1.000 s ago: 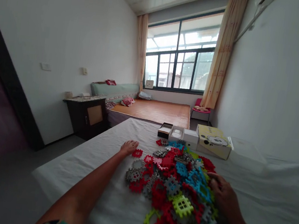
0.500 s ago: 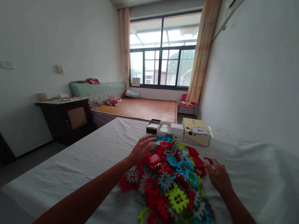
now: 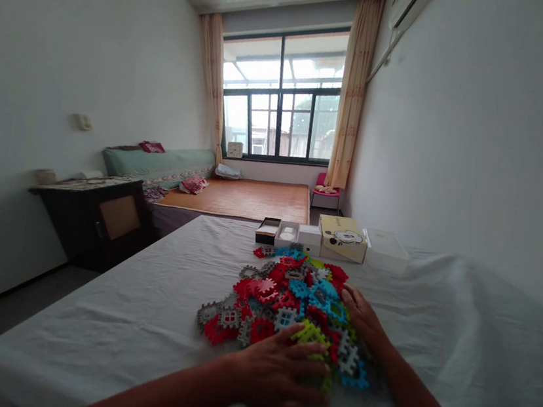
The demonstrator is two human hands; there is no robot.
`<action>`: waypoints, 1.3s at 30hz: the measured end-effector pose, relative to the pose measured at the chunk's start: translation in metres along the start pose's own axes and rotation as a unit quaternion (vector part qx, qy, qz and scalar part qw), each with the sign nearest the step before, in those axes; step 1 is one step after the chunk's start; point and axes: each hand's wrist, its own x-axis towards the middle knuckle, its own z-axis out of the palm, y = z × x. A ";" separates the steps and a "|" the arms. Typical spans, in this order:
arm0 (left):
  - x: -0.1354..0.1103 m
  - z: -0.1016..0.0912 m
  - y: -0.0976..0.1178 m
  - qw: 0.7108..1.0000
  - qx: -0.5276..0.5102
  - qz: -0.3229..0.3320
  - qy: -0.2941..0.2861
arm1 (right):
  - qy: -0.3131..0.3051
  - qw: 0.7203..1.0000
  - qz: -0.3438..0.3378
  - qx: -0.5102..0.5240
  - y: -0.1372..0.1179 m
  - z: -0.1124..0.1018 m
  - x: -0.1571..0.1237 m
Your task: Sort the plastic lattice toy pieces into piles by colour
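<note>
The left hand (image 3: pixel 280 377) has drawn back from the far side of the pile to its near edge, where it lies palm down, fingers loosely spread over the tiles and gripping nothing. The right hand (image 3: pixel 361 317) rests flat, fingers straight, against the right flank of the heap of interlocking tiles (image 3: pixel 285 294), midway along the white sheet (image 3: pixel 138 319). Beyond the heap, 5 small boxes (image 3: pixel 341 238) line the sheet's far edge.
</note>
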 end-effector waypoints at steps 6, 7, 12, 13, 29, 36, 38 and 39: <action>-0.020 -0.027 -0.017 0.993 0.022 -0.110 0.029 | -0.041 0.980 0.014 0.194 -0.038 0.003 -0.016; -0.023 -0.030 -0.020 0.990 0.013 -0.132 0.037 | -0.048 0.975 0.013 0.214 -0.044 0.005 -0.019; -0.039 -0.045 -0.045 0.965 -0.075 -0.228 0.104 | -0.030 0.967 0.002 0.251 -0.058 0.006 -0.023; -0.045 -0.047 -0.053 0.954 -0.088 -0.258 0.128 | -0.021 0.968 0.011 0.248 -0.056 0.002 -0.019; -0.130 0.038 -0.089 0.794 -0.108 -0.573 0.173 | -0.074 0.997 0.009 -0.008 -0.034 0.020 0.054; -0.087 -0.002 -0.085 0.827 -0.160 -0.474 0.256 | -0.133 0.989 -0.054 -0.030 -0.044 -0.058 -0.009; -0.079 -0.013 -0.069 0.867 -0.135 -0.418 0.237 | -0.170 0.984 -0.027 -0.050 -0.031 -0.087 -0.040; -0.074 -0.017 -0.058 0.891 -0.127 -0.380 0.216 | -0.187 0.981 -0.018 -0.055 -0.026 -0.095 -0.054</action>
